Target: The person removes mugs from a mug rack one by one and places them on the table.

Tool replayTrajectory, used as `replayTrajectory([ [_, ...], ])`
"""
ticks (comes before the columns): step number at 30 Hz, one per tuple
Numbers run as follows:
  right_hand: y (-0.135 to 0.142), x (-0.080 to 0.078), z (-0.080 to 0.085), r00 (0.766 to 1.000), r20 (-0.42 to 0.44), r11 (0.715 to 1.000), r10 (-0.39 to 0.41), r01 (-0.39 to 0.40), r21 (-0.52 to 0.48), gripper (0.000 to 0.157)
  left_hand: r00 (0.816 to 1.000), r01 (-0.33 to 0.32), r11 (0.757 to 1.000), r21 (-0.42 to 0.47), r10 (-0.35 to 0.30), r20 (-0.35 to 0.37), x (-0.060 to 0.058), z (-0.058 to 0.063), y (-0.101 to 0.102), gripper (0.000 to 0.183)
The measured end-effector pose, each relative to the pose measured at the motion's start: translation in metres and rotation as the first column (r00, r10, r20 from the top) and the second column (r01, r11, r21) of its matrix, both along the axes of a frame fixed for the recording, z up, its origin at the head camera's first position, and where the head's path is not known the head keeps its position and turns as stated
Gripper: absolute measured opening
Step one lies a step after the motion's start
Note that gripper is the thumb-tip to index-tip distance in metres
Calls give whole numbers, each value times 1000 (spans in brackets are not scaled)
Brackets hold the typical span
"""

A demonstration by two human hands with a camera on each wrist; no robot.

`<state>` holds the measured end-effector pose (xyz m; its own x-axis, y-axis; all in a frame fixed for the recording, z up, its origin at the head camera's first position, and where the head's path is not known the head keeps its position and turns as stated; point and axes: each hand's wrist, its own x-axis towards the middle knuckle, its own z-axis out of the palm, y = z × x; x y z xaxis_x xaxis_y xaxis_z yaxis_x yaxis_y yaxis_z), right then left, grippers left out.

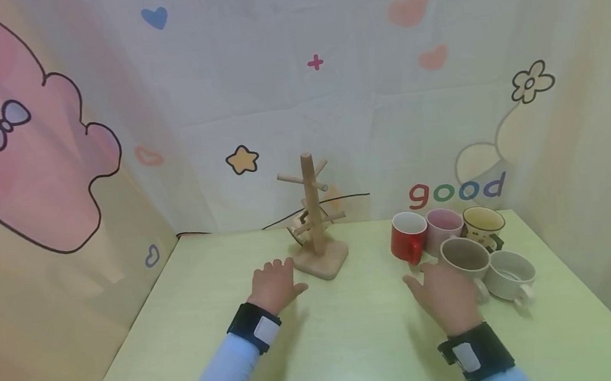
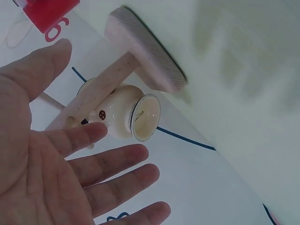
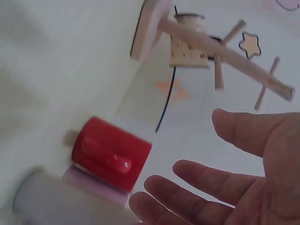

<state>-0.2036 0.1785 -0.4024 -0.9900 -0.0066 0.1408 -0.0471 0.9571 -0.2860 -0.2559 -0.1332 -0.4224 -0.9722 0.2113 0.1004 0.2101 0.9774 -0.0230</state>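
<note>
A wooden mug tree [image 1: 313, 208] with several pegs stands upright at the back middle of the table. On its far side a cream mug [image 2: 123, 110] with a small printed pattern hangs, partly hidden by the post. My left hand [image 1: 272, 286] hovers in front and to the left of the base, fingers spread and holding nothing. To the right, my right hand [image 1: 449, 299] is held before a cluster of mugs, its fingers extended and nothing in them. Nearest it are a greyish mug [image 1: 463, 257], partly covered by the hand, and a red mug [image 1: 403, 244].
Behind the greyish mug stand a pink mug [image 1: 442, 230] and a yellow patterned mug [image 1: 483, 221]. A white mug [image 1: 509, 282] is at the cluster's right, handle toward the front. A printed cloth [image 1: 273, 49] hangs behind the pale table [image 1: 350, 342].
</note>
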Motion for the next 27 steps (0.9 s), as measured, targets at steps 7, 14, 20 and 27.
replayTrajectory([
  [7,-26,-21,-11,992,89,995,92,-89,-36,45,998,2,999,37,0,-58,-13,10,2,60],
  [14,-41,-52,-11,988,91,992,127,-124,-34,39,997,-22,997,77,28,-72,-32,20,5,65],
  [20,-52,-78,-6,990,74,993,122,-121,-16,39,997,-39,994,101,46,-66,-48,27,10,64],
  [27,-65,-110,2,994,18,993,111,-111,-29,35,998,-48,992,116,53,-37,-60,36,16,45],
])
